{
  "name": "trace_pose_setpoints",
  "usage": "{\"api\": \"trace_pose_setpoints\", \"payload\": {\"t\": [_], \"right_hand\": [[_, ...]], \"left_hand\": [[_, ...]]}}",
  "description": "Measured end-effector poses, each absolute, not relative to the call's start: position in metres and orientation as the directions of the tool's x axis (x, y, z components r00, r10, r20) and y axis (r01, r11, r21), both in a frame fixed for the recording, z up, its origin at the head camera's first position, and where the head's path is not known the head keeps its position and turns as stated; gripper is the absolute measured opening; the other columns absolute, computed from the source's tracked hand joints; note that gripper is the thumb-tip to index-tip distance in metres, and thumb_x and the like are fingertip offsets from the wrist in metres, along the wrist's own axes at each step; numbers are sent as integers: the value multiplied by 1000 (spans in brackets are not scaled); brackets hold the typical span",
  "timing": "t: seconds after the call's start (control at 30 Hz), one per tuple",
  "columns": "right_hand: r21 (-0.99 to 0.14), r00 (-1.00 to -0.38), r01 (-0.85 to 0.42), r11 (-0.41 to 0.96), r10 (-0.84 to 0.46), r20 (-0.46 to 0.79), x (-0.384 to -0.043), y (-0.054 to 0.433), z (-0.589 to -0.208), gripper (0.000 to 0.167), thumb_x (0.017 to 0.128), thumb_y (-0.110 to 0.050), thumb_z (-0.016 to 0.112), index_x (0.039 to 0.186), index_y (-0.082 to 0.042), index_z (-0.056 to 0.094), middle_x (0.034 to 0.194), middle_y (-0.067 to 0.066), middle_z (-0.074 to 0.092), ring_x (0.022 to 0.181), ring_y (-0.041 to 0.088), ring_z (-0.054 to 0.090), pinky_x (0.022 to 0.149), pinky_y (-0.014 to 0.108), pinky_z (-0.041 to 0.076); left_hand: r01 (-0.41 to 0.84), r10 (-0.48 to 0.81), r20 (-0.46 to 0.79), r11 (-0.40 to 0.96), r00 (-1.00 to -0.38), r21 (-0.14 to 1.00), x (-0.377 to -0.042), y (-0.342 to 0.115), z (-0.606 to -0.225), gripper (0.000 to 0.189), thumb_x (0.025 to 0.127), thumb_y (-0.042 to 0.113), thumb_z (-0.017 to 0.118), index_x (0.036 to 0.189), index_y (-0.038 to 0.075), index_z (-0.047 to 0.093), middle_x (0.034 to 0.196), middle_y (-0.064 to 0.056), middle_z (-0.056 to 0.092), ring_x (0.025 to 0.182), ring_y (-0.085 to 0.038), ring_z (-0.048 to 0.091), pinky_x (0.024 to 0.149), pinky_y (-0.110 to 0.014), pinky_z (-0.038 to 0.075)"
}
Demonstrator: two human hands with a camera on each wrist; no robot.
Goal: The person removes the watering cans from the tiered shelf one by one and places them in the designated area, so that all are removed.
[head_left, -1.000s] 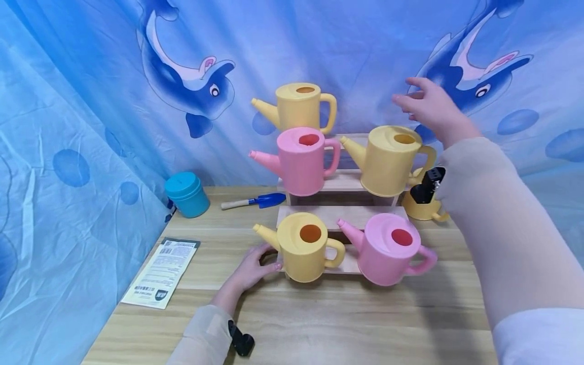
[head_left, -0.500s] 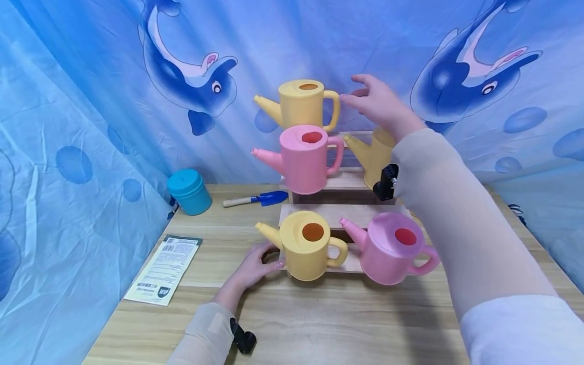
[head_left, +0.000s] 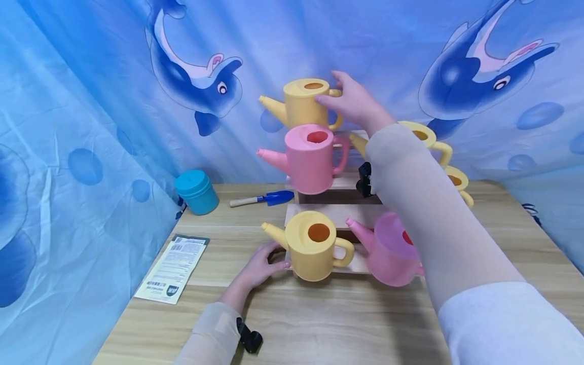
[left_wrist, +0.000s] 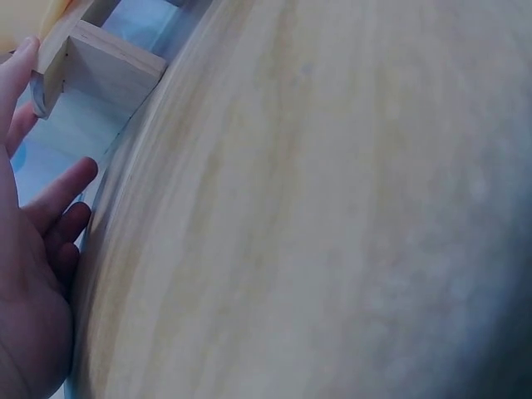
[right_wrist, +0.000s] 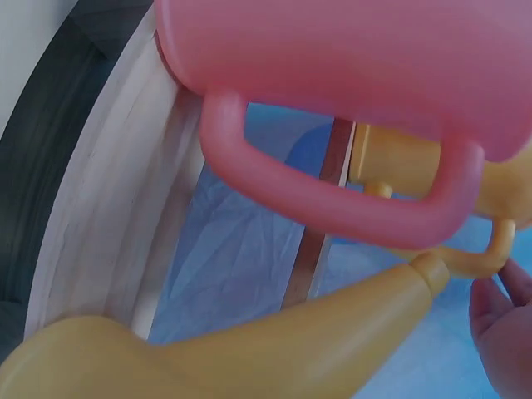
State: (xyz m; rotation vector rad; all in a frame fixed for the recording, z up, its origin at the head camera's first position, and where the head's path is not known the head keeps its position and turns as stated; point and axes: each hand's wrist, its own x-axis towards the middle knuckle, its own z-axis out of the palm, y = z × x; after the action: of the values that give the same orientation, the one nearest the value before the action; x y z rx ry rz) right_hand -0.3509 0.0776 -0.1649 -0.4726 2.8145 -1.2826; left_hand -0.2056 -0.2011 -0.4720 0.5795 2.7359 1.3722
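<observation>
In the head view my right hand (head_left: pixel 353 101) is at the handle of the yellow watering can (head_left: pixel 305 109) on the top step. Its thumb lies across the handle side of the can, and the other fingers are partly hidden. The right wrist view has the fingertips (right_wrist: pixel 490 299) touching that handle. My left hand (head_left: pixel 262 266) rests against the left end of the lowest step of the wooden stand (head_left: pixel 315 208), beside another yellow watering can (head_left: pixel 312 253). In the left wrist view the thumb is at the board's end (left_wrist: pixel 50 79), with the lower fingers loosely bent.
Pink watering cans (head_left: pixel 310 162) (head_left: pixel 392 251) stand on the middle and lowest steps. Yellow cans (head_left: pixel 417 132) (head_left: pixel 458 177) are partly behind my right arm. To the left lie a blue trowel (head_left: pixel 276 197), a teal tub (head_left: pixel 197 192) and a seed packet (head_left: pixel 173 268).
My right hand has moved left from beside the curtain's right dolphin to the top yellow watering can's handle. The left hand has stayed at the stand; the view has shifted slightly.
</observation>
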Motion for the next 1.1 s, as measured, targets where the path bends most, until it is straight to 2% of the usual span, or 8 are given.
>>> {"api": "trace_pose_setpoints", "payload": {"t": [0.3, 0.5, 0.77, 1.1], "right_hand": [[-731, -974, -205, 651, -210, 86, -353, 73, -166, 89, 84, -62, 52, 151, -24, 8, 151, 4, 17, 134, 20, 28, 104, 39, 33], [-767, -971, -207, 608, -224, 85, -355, 77, -169, 86, 87, -58, 52, 150, -19, 9, 151, 2, 26, 134, 19, 31, 106, 38, 31], [-763, -968, -228, 605, -228, 108, -358, 94, -170, 85, 88, -56, 50, 151, -14, 10, 152, 5, 24, 136, 21, 29, 108, 39, 28], [-789, -985, -139, 598, -164, 50, -358, 125, -165, 87, 88, -59, 49, 151, -16, 8, 150, 9, 26, 133, 25, 31, 107, 42, 28]], "left_hand": [[294, 320, 127, 554, -939, 779, -206, -200, -473, 53, 82, 38, 71, 130, 23, 55, 127, 5, 55, 120, -21, 40, 103, -51, 26], [288, 315, 121, 565, -941, 773, -207, -201, -473, 54, 81, 40, 70, 130, 23, 55, 127, 5, 55, 120, -21, 40, 103, -51, 26], [288, 317, 119, 561, -941, 776, -206, -200, -473, 55, 81, 40, 70, 131, 23, 55, 128, 6, 55, 120, -21, 40, 103, -51, 26], [279, 312, 114, 561, -943, 779, -205, -200, -474, 53, 82, 40, 70, 130, 25, 55, 127, 6, 55, 121, -21, 40, 103, -51, 27]]}}
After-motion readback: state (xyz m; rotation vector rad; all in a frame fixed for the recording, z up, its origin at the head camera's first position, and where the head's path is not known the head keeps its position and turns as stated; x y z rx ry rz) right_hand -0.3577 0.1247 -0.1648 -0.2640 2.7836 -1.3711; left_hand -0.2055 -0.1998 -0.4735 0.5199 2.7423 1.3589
